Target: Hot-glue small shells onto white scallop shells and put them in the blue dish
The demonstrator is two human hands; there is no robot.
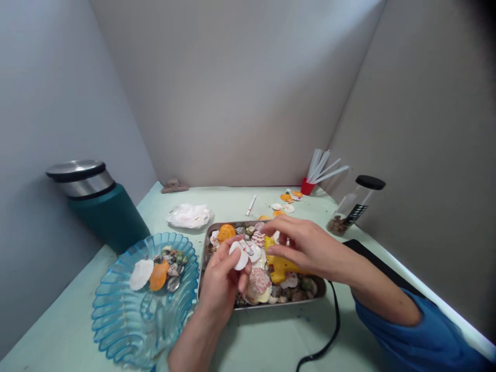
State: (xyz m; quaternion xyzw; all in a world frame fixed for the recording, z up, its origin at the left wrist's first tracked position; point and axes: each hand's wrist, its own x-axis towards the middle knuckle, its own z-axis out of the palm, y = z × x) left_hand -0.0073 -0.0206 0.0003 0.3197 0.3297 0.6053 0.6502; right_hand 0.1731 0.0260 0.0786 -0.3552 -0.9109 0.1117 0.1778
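My left hand (221,274) is closed, pinching a white shell (239,257) over the front of a metal tray. A second white shell and a thin wire-like metal piece (245,247) show right beside it; whether they are joined I cannot make out. My right hand (298,243) hovers over the tray with thumb and fingers apart. Just below it, a yellow glue gun (278,268) lies on the shells, its black cord running toward the front edge. Several shells fill the tray (267,306), among them an orange scallop (226,232) and a pink-speckled one (259,283).
A blue glass dish (110,310) with several shells stands left, before a green flask (112,217). Behind the tray lie a white packet (189,215), a white stick (251,205) and loose shells (287,197). Glue sticks (318,165) stand in a red cup; a jar (352,206) is right.
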